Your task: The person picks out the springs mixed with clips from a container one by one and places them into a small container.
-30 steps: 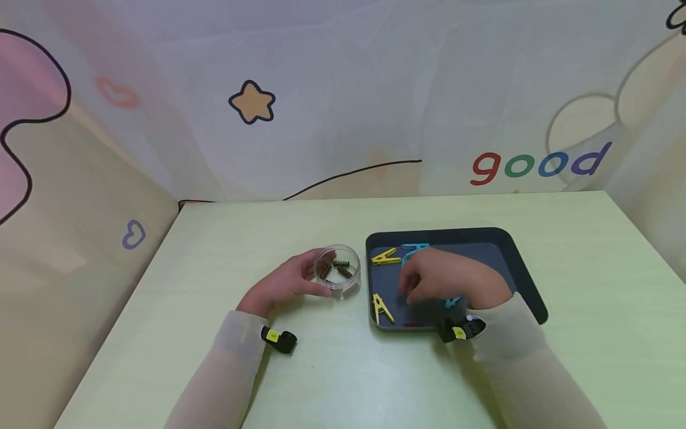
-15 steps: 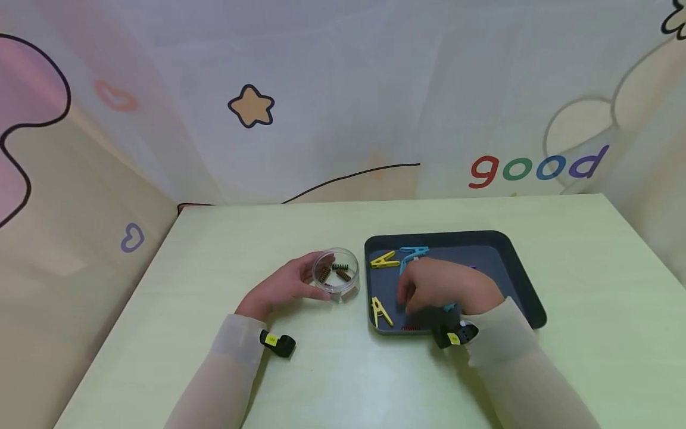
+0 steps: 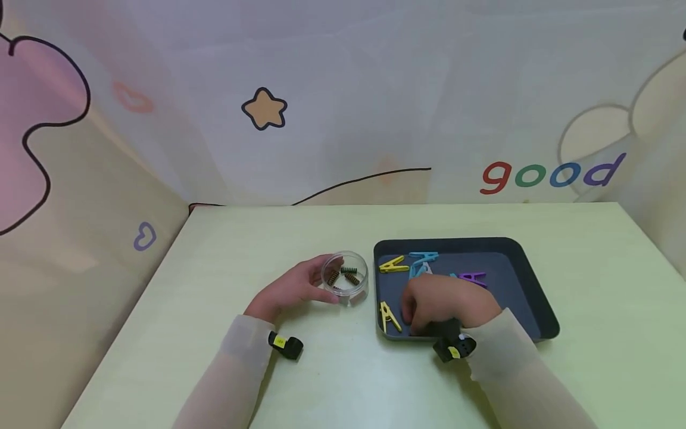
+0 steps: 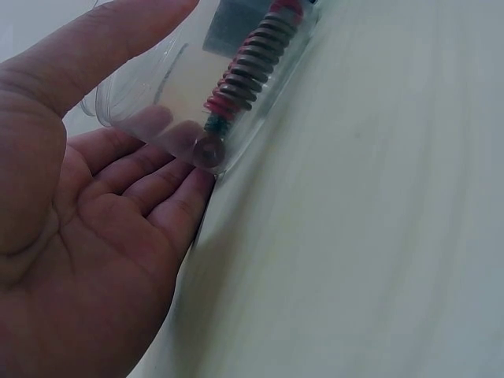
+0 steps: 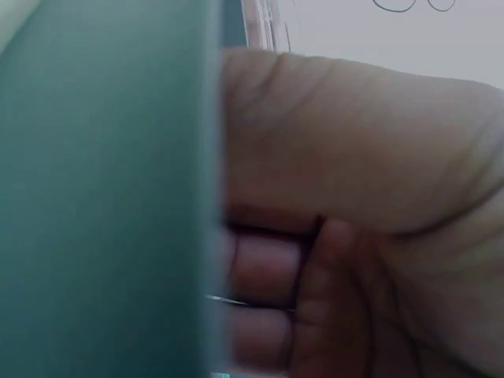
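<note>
My left hand holds a clear round jar on the table, thumb and fingers around its side. Dark coil springs lie inside it; in the left wrist view a spring with red ends shows through the wall. My right hand reaches down into the front of a dark tray, its fingers curled. The fingertips are hidden behind the tray's wall in the right wrist view, so what they touch does not show.
Yellow clothespins lie along the tray's left side, one near the front corner. Blue clothespins are at the back, a purple clothespin beyond my right hand. The pale table meets a printed backdrop behind.
My right hand has moved down and toward the tray's front edge, covering the place where a red spring lay. The left hand and jar stay put; the head view has shifted slightly.
</note>
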Demonstrator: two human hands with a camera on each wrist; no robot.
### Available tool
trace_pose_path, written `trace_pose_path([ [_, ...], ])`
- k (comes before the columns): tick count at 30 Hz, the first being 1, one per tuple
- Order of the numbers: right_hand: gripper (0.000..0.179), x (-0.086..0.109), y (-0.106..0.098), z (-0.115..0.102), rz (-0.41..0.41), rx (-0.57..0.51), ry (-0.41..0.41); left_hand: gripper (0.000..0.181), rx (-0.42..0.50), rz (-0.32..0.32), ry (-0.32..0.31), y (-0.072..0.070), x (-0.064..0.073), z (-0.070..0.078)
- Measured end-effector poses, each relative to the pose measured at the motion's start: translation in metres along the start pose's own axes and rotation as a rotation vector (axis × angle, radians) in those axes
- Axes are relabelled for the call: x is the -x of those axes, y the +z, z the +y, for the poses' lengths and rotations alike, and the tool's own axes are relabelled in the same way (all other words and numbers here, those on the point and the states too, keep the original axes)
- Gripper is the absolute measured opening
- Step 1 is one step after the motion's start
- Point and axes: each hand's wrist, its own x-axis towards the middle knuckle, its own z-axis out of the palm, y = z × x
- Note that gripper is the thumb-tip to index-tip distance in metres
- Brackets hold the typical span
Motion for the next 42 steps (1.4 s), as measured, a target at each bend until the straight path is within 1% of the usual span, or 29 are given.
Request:
trace_pose_path([
  [3, 0.008, 0.0, 0.001, 0.0, 0.002, 0.015, -0.028, 0.083, 0.001, 0.01, 0.009, 0.001, -0.001, 0.001],
  [6, 0.009, -0.002, 0.001, 0.001, 0.005, 0.025, -0.038, 0.083, 0.003, 0.018, 0.011, 0.001, -0.001, 0.003],
  [9, 0.012, -0.002, 0.003, 0.002, -0.004, 0.028, -0.024, 0.084, 0.012, 0.004, 0.01, 0.001, -0.003, 0.004],
  [12, 0.014, -0.002, 0.004, 0.002, -0.002, 0.041, -0.026, 0.085, 0.016, -0.002, 0.006, 0.002, -0.004, 0.004],
  [16, 0.014, -0.001, 0.005, 0.0, 0.009, 0.052, -0.027, 0.085, 0.011, 0.006, 0.002, 0.002, -0.004, 0.004],
  [21, 0.014, -0.002, 0.003, 0.0, 0.022, 0.049, -0.006, 0.083, 0.0, 0.015, 0.002, 0.001, -0.005, 0.006],
  [27, 0.013, -0.002, 0.001, 0.001, 0.052, 0.059, 0.016, 0.083, -0.005, 0.027, -0.014, 0.0, -0.005, 0.005],
  [30, 0.011, 0.0, -0.002, 0.002, 0.068, 0.055, 0.017, 0.085, -0.004, 0.027, -0.01, 0.0, -0.004, 0.004],
  [34, 0.011, 0.005, -0.006, 0.004, 0.102, 0.047, -0.002, 0.085, 0.003, 0.022, -0.004, 0.002, -0.003, 0.004],
  [36, 0.011, 0.006, -0.008, 0.005, 0.123, 0.048, -0.014, 0.085, 0.005, 0.026, -0.012, 0.002, -0.003, 0.004],
  [42, 0.007, 0.006, -0.012, 0.005, 0.165, 0.045, -0.05, 0.086, 0.007, 0.022, -0.019, 0.003, -0.002, 0.0],
])
